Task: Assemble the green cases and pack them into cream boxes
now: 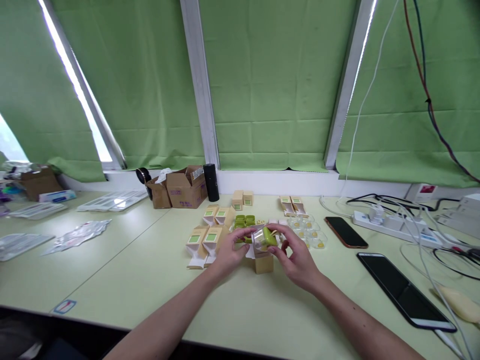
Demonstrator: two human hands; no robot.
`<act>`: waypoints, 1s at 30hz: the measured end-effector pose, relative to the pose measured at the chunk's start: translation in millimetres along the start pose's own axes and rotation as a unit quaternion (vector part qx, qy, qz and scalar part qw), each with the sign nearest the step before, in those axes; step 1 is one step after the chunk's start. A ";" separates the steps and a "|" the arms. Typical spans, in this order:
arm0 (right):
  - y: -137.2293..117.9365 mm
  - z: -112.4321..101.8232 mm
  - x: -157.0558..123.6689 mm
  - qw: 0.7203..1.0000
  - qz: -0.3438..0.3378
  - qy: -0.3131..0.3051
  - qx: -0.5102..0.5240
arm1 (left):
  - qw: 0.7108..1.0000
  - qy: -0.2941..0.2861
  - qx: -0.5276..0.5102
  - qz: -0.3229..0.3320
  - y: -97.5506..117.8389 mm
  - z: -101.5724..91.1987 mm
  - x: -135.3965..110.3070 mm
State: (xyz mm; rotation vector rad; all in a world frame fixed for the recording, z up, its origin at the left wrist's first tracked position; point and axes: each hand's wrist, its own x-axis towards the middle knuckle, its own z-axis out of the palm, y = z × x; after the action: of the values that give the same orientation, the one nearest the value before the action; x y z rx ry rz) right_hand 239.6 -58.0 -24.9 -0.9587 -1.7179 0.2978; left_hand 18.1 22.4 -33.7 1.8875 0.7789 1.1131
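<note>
1. The scene is bright and fairly even, with light glowing through the green blinds (277, 85).
2. Gaps (100, 144) between the left blinds burn out to white.
3. Glare whitens a tray (112, 201); shadows on the worktop (123, 285) are faint and soft.
4. Below its front edge, darkness swallows detail.
5. Wide-angle distortion tilts the posts (200, 75); print on the boxes (212, 237) is too soft to read.

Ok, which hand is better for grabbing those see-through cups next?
Probably the right hand: the see-through cups sit nearby on its side, while the left hand is farther across. The right holds the green piece, though, so it would need freeing first.
</note>
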 end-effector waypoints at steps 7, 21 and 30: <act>6.1 -6.0 1.8 0.997 0.004 -0.033 -0.070 | 1.000 -0.017 -0.005 0.008 10.2 0.0 -1.0; -2.8 -6.4 1.2 0.985 0.019 -0.089 -0.143 | 0.999 -0.034 -0.021 0.007 10.8 -0.4 -2.4; -0.5 0.0 -1.0 0.985 0.015 -0.107 -0.132 | 1.000 -0.021 -0.007 0.016 9.0 2.1 -2.8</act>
State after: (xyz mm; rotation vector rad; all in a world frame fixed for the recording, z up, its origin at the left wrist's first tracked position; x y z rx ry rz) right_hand 239.5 -59.1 -25.3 -1.1794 -1.9766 0.2007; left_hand 19.8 15.0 -27.7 1.9119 0.7169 1.0922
